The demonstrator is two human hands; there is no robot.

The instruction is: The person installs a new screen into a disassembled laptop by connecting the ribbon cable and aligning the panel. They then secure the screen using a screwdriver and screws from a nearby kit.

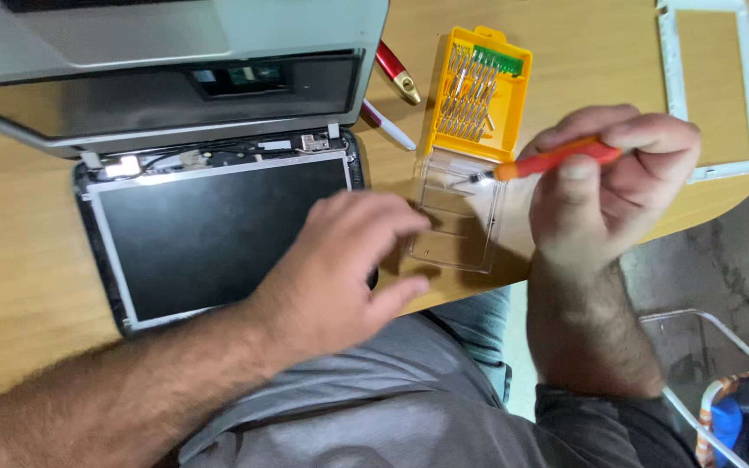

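- While the right hand point(604, 186) curls its fingers point(643, 143) shut around an orange-handled screwdriver point(556, 160), the tool lies nearly level, its metal tip pointing left over the clear lid point(457, 217) of the bit case
- Left hand point(340, 269) is spread flat and loosely open, gripping nothing; its fingertips point(400, 221) hover at the right edge of the laptop screen panel point(218, 230), blurred, so I cannot tell whether they touch it
- Yellow bit case point(477, 91) stands open just beyond both hands, rows of metal bits seated in it, lid folded toward the person
- Laptop lies folded flat open on the wooden table point(10, 251); its grey base point(166, 65) sits farther away
- Already done, by the look of it: the bezel is off the screen, bare metal frame, hinges and cables showing along the top edge; a white plastic frame point(711, 87) lies well apart at the far right
- Left, as I judge: the panel sits in its back cover, so freeing it seems unfinished
- A red-handled tool point(396, 74) and a white pen-like tool point(387, 126) rest between laptop and case
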